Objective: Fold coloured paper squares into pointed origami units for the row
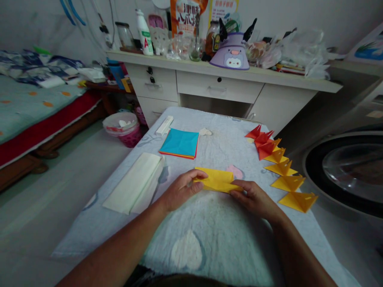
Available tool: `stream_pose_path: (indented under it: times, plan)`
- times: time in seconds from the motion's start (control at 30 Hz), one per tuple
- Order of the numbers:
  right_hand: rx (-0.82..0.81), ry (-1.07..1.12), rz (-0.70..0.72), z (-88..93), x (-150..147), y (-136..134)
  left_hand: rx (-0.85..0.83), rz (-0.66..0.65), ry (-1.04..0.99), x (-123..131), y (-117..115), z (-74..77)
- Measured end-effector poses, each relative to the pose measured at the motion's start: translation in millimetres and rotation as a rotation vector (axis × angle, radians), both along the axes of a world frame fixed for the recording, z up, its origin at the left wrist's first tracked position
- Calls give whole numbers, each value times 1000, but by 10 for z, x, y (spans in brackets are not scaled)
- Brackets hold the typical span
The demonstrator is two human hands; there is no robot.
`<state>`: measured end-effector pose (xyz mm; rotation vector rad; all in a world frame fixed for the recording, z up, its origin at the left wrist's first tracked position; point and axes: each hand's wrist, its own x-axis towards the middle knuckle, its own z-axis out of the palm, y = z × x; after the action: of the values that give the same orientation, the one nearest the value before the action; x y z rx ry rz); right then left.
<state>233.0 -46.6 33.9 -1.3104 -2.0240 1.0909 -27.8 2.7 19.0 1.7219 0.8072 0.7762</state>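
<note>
A partly folded yellow paper sheet (216,179) lies on the pale blue cloth-covered table (209,231). My left hand (179,189) pinches its left end, thumb and fingers closed on the edge. My right hand (254,198) presses and grips its right lower corner. A stack of coloured square papers (180,143), blue on top, rests farther back. To the right runs a row of finished folded paper shapes, red ones (263,142) at the far end and yellow ones (289,183) nearer me.
A long white folded packet (134,182) lies at the table's left. A pink bin (122,127) stands on the floor beyond. A cluttered white desk (221,81) is behind, a bed (32,107) at left, a washing machine door (347,167) at right.
</note>
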Motion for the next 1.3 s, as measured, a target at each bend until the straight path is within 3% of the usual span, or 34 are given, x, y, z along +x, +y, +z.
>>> stream_pose_path:
  times: [0.17,0.37,0.5,0.73,0.93,1.1,1.2,1.3]
  plan:
    - [13,-10,-157,-155,-2,-14,-29,115,169,91,-24,-81]
    - [-14,56,-256,-235,-24,-41,-56,172,150,144,-14,-174]
    - [-34,152,-298,-280,-63,-22,54,232,272,158,-21,-175]
    - [93,-74,-440,-352,-125,22,229,319,568,172,-37,-220]
    - [125,-265,-491,-365,-154,10,389,319,615,171,-39,-306]
    - [140,-323,-499,-409,-154,12,585,384,637,179,-75,-262]
    - [149,-338,-506,-422,-162,13,658,321,629,193,-108,-233]
    - [152,-352,-507,-424,-172,12,705,121,608,213,-133,-248]
